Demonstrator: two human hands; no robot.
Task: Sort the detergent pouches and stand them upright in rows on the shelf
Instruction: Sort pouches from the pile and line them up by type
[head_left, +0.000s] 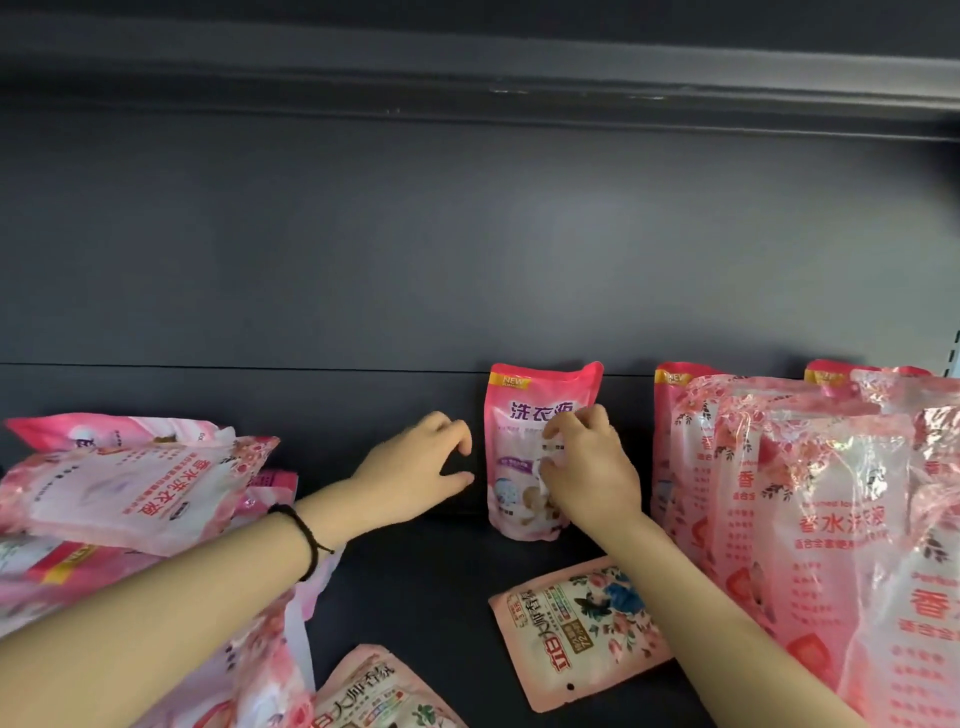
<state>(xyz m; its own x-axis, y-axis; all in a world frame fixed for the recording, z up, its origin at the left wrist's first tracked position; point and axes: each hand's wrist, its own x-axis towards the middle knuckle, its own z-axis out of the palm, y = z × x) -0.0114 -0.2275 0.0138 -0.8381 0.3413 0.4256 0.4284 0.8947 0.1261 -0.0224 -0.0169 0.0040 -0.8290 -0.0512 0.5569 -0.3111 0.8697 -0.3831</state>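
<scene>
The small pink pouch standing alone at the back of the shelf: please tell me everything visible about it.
The small glossy pink plastic pouch stands upright on the dark shelf, close to the dark rear wall. Its top band is deeper pink with a yellow "NEW" mark; below are purple Chinese characters and a pale picture. Its top edge is wavy. The right hand grips its front with curled fingers; the left hand is beside it, apart.

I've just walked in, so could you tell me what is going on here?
A person is stocking the shelf. Their right hand pinches a pink pouch standing at its back; the left hand hovers open beside it. Upright pouches stand right, a heap lies left, and floral pouches lie flat in front.
</scene>
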